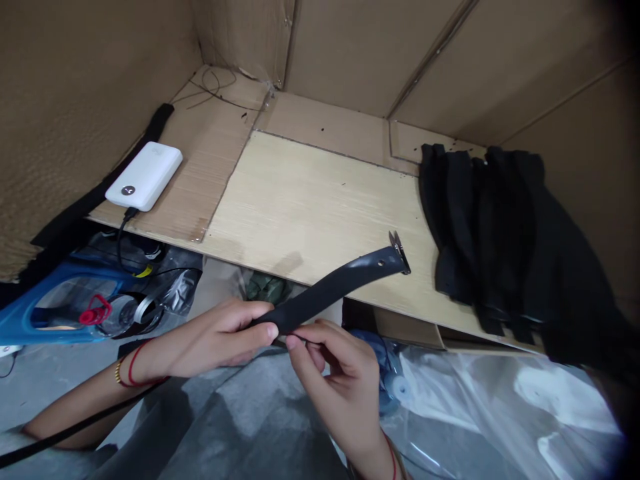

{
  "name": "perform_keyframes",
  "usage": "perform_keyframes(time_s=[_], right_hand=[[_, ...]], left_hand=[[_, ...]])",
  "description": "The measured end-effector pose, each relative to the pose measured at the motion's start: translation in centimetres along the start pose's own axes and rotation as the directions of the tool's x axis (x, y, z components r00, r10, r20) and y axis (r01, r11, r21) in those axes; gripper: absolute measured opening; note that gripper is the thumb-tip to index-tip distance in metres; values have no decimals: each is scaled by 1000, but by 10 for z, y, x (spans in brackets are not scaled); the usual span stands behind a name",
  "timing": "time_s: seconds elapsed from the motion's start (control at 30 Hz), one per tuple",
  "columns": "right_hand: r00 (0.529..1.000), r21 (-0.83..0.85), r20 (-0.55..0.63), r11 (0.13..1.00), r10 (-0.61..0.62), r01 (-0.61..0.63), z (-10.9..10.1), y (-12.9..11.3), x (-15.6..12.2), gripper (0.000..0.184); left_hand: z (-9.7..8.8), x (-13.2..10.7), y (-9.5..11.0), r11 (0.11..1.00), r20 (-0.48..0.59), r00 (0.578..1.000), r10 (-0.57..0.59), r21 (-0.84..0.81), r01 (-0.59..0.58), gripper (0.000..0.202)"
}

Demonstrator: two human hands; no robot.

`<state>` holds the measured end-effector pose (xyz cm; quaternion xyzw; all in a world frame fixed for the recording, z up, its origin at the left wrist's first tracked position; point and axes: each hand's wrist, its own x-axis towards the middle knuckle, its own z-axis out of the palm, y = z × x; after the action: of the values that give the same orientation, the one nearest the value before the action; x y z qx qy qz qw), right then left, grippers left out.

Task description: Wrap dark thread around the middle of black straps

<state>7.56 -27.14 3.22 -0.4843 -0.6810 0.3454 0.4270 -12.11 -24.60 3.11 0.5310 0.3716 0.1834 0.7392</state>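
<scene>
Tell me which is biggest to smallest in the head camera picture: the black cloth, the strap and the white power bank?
1. Black cloth: largest.
2. Strap and white power bank: unsure. The strap looks longer, but it is nearer the camera, so I won't rank them.

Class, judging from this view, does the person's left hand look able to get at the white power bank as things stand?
Probably yes, once the left hand releases the black strap: the white power bank lies ahead on the cardboard sheet, and only lower-lying plastic bags come between.
</scene>
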Motion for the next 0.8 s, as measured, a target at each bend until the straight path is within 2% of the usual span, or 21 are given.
perform_keyframes(time_s=[0.13,0.3,0.47,0.63,0.8], right_hand=[[993,-116,-70,990,-90,82,-1,-4,-1,9],[987,-116,16,981,-157,158,-7,-7,4,11],[984,-110,82,980,-158,166,-13,-9,11,11],[985,-150,38,974,-168,171,-11,-9,14,9],[987,-153,7,975,-160,159,-7,-6,15,11]], left_hand=[[2,0,-1,1000,-7,1000,-17,2,17,35],[3,2,2,999,-25,998,-53,2,53,31],[4,3,7,998,-44,997,-67,-18,67,29],[6,3,14,995,-68,996,-59,78,65,27],[8,3,14,995,-88,994,-58,81,65,25]])
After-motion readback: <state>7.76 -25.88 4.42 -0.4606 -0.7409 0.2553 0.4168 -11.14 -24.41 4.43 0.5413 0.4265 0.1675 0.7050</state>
